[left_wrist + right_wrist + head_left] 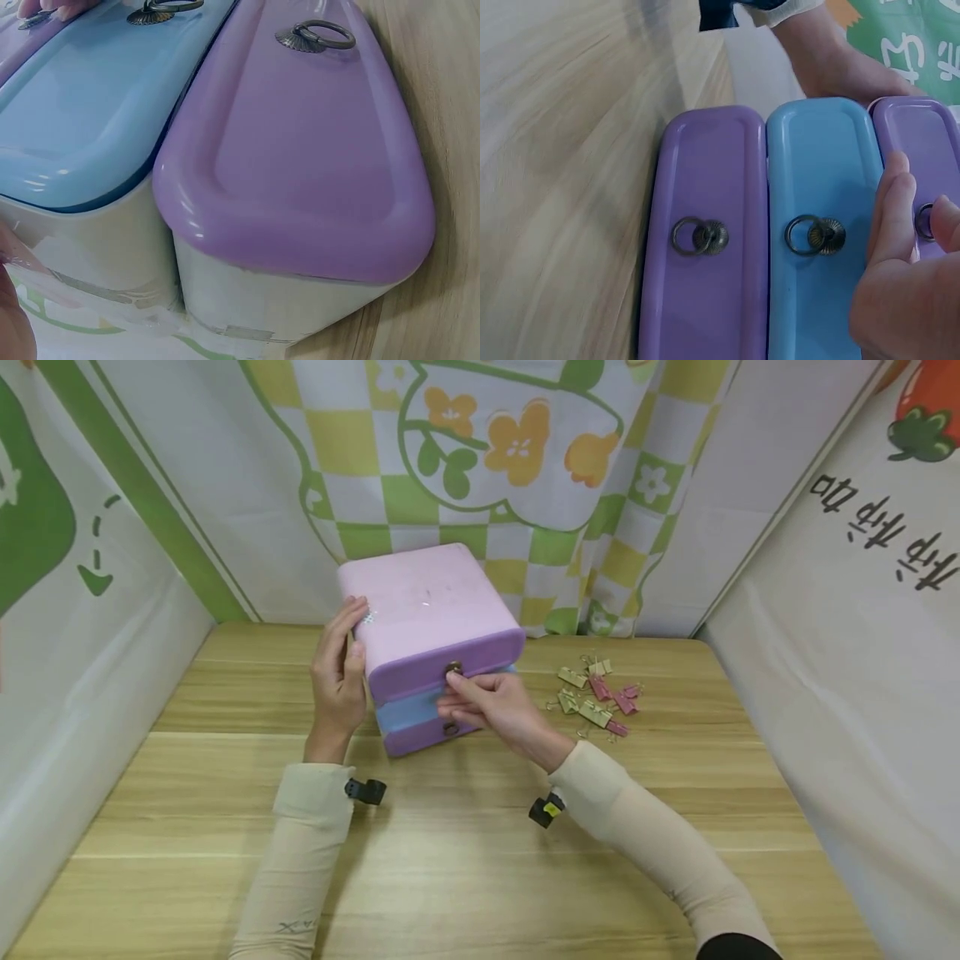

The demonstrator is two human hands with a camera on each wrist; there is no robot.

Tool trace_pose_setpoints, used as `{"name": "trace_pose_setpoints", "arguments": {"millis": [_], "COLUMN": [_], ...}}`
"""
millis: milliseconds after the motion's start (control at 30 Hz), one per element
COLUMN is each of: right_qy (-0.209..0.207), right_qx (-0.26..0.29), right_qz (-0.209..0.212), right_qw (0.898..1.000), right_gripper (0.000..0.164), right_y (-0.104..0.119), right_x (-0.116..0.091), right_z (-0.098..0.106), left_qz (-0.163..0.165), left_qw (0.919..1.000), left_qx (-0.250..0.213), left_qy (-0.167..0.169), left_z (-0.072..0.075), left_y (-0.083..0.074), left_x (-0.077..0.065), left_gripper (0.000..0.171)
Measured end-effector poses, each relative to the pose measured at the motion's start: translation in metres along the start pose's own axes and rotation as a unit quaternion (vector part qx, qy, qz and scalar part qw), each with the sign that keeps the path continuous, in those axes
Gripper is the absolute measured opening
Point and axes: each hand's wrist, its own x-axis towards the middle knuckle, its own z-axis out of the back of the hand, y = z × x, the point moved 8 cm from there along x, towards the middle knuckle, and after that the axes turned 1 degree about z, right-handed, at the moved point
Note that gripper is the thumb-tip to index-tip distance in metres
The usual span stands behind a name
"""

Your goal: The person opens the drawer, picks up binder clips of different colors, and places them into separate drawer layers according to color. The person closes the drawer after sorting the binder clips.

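Observation:
A small chest of drawers with a pink top stands tilted to the camera at the table's back. It has a purple top drawer, a blue middle drawer and a purple bottom drawer, each with a bronze ring pull. My left hand rests against the chest's left side, fingers extended along the upper edge. With thumb and fingers, my right hand pinches the top drawer's ring pull. The top drawer's front sits flush with its neighbours in the right wrist view.
To the right of the chest lies a loose pile of yellow and pink binder clips. A checked, flower-printed curtain hangs behind the wooden table. White printed panels flank the table on both sides.

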Motion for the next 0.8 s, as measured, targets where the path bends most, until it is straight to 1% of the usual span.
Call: {"name": "trace_pose_setpoints", "arguments": {"millis": [167, 233, 333, 433, 567, 667, 733, 800], "right_qy": [-0.001, 0.000, 0.000, 0.002, 0.006, 0.001, -0.007, -0.016], "right_qx": [-0.010, -0.022, -0.043, -0.062, -0.074, -0.085, -0.097, -0.117], "right_qz": [-0.002, 0.008, 0.030, 0.050, 0.049, 0.042, 0.043, 0.051], "right_qw": [1.000, 1.000, 0.999, 0.997, 0.996, 0.996, 0.994, 0.992], "right_gripper": [0.037, 0.037, 0.035, 0.032, 0.031, 0.032, 0.032, 0.032], "right_y": [0.001, 0.001, 0.000, -0.005, -0.017, -0.025, -0.027, -0.028], "right_x": [0.002, 0.002, 0.002, 0.000, -0.006, -0.011, -0.012, -0.013], "right_z": [-0.003, -0.003, -0.001, 0.004, 0.015, 0.024, 0.030, 0.034], "left_qz": [-0.001, -0.003, -0.010, -0.013, -0.004, 0.006, 0.013, 0.029], "left_qw": [0.9999, 0.9998, 0.9992, 0.9977, 0.9958, 0.9954, 0.9959, 0.9954], "left_qx": [0.008, 0.015, 0.037, 0.066, 0.089, 0.091, 0.078, 0.066], "left_qy": [-0.007, -0.009, -0.008, 0.003, 0.022, 0.031, 0.044, 0.064], "left_z": [0.002, 0.002, 0.000, -0.003, -0.001, 0.005, 0.008, 0.010], "left_y": [-0.004, -0.007, -0.012, -0.015, -0.015, -0.014, -0.015, -0.015], "left_x": [0.001, 0.001, 0.002, 0.001, -0.001, -0.002, -0.003, -0.004], "left_gripper": [0.049, 0.049, 0.050, 0.050, 0.052, 0.054, 0.056, 0.061]}}
